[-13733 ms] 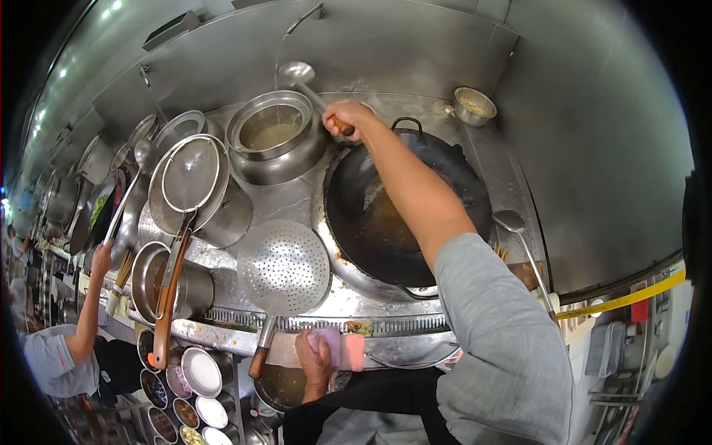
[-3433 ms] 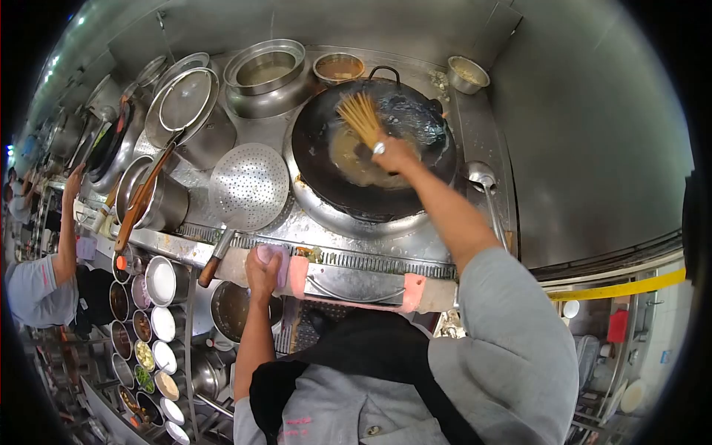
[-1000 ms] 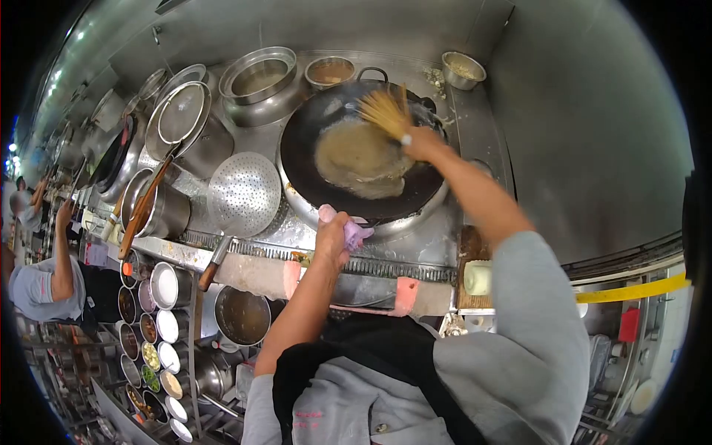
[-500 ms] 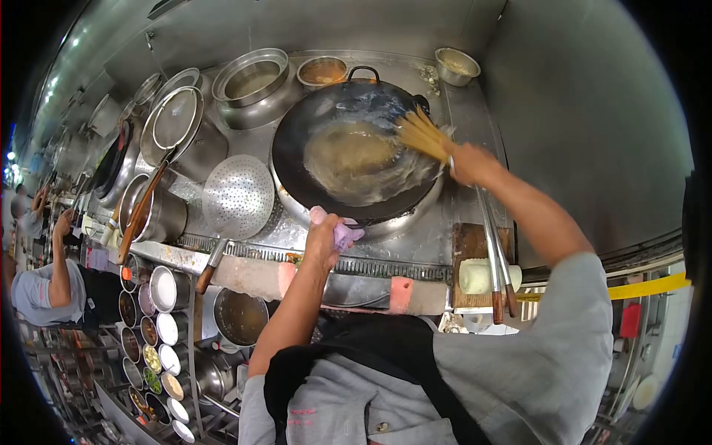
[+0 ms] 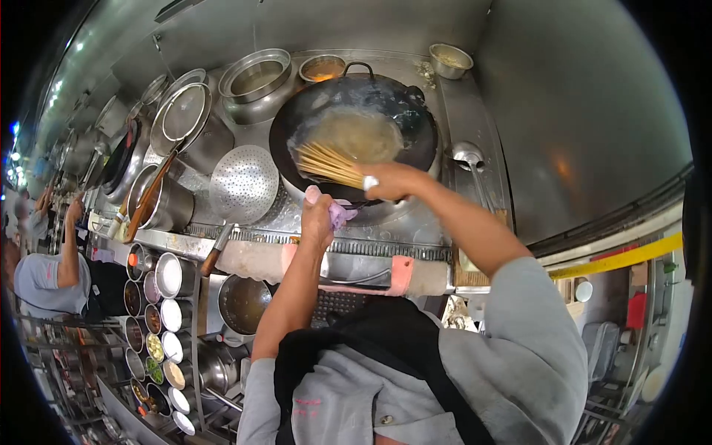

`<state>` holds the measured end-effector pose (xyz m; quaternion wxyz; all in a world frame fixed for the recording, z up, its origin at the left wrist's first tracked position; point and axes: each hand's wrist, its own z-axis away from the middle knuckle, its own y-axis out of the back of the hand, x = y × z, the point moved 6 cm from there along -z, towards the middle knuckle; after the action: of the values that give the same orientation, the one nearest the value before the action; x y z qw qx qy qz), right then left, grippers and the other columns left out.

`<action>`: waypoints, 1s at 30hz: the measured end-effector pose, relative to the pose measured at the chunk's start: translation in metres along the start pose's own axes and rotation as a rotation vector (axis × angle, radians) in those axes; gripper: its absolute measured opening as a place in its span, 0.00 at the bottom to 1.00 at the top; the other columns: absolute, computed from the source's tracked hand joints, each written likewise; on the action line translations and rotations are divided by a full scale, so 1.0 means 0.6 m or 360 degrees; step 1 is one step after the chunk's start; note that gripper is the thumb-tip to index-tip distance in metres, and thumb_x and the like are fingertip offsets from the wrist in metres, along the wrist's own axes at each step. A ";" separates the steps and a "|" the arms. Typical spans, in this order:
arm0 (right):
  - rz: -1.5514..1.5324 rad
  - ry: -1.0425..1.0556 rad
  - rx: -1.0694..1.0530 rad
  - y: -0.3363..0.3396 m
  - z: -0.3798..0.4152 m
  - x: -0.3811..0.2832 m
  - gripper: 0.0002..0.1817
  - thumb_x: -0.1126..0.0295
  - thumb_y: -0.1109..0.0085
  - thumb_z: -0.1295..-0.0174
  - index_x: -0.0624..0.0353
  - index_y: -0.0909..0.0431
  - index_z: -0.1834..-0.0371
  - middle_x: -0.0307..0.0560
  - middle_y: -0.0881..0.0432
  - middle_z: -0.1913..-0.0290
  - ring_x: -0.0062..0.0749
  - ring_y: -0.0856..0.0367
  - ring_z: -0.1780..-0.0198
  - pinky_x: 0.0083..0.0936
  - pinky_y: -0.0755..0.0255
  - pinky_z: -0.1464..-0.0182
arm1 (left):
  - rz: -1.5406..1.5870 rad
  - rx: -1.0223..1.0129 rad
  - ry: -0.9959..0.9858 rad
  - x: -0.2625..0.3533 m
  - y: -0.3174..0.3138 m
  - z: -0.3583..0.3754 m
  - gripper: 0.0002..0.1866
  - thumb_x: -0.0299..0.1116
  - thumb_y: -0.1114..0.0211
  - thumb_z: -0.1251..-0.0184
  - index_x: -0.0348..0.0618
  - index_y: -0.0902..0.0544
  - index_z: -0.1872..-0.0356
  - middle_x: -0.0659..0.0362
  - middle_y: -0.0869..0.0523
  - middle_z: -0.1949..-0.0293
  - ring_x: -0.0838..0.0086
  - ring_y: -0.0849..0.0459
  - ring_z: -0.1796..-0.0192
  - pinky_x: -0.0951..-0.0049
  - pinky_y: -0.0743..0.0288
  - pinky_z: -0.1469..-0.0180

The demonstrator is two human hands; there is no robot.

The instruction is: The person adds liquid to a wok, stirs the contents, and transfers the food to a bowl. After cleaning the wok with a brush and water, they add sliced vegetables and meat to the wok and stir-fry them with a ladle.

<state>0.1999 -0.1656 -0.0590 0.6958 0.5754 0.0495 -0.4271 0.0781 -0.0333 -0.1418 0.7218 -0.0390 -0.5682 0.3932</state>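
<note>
A large black wok (image 5: 419, 137) with cloudy water in its bottom sits on the burner. My right hand (image 5: 389, 182) is closed round the tied end of a bamboo wok brush (image 5: 326, 162), whose splayed bristles touch the left inner side of the wok at the water's edge. At the wok's near rim, my left hand (image 5: 317, 216) grips a folded purple cloth (image 5: 341, 214). The cloth lies against the rim; whether a handle is inside it I cannot see.
A perforated skimmer (image 5: 243, 184) lies left of the wok, and a ladle (image 5: 467, 154) rests at its right. Pots and a bowl of orange liquid (image 5: 322, 68) stand behind. Several ingredient containers (image 5: 170, 315) line the lower left. Another person (image 5: 59, 282) works at far left.
My right hand has swept the brush from the wok's right side across to its left near side. The ladle bowl at the right has come into sight. My left hand stays at the rim.
</note>
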 end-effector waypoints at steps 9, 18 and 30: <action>0.0024 -0.0943 0.0471 0.069 0.235 0.093 0.44 0.58 0.38 0.40 0.40 0.47 0.19 0.59 0.17 0.46 0.47 0.14 0.57 0.39 0.16 0.65 | -0.0250 0.0016 -0.0252 0.112 0.021 0.084 0.03 0.19 0.47 0.46 0.39 0.27 0.74 0.55 0.23 0.82 0.71 0.25 0.86 0.67 0.29 0.85; -0.2070 -0.0630 0.1189 -0.178 0.357 0.108 0.49 0.69 0.32 0.43 0.46 0.50 0.19 0.48 0.18 0.57 0.38 0.19 0.73 0.33 0.26 0.85 | -0.0711 -0.0013 -0.0407 0.163 0.033 0.025 0.10 0.24 0.39 0.47 0.36 0.27 0.64 0.55 0.22 0.72 0.69 0.21 0.75 0.67 0.26 0.74; -0.3277 -0.0557 0.0746 -0.237 0.293 -0.017 0.21 0.59 0.35 0.39 0.59 0.28 0.49 0.55 0.21 0.62 0.31 0.22 0.72 0.21 0.30 0.78 | -0.1446 0.0050 -0.1061 0.207 -0.070 0.099 0.26 0.33 0.34 0.49 0.29 0.29 0.50 0.36 0.19 0.56 0.43 0.18 0.55 0.52 0.26 0.48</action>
<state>0.0264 -0.3045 -0.1023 -0.1299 0.3068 0.3273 -0.8842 0.0553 -0.0092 -0.0022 0.6006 0.3466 -0.7193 0.0424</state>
